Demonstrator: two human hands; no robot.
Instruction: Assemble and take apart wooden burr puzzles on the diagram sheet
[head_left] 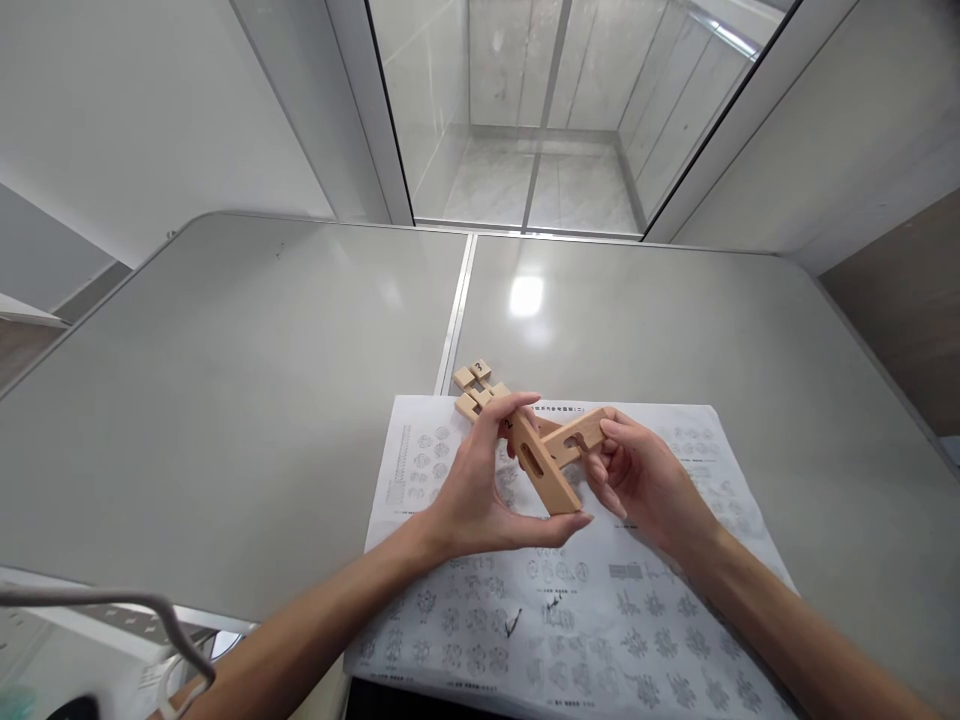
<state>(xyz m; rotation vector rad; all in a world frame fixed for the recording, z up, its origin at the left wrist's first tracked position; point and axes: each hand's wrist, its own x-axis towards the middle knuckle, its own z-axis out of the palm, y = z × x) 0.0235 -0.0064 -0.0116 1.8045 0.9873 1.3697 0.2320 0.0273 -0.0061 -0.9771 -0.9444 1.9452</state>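
Holding the slotted wooden bar (541, 468) above the printed sheet (570, 590), I have my left hand (480, 495) clasped on it, fingers at its top and thumb under its lower end, while my right hand (637, 475) grips the second wooden piece (577, 437) crossing it. More loose notched blocks (475, 388) lie at the sheet's far-left corner. To mate these cleanly, I judge the crossing piece should stay square to the slot and slide without forcing
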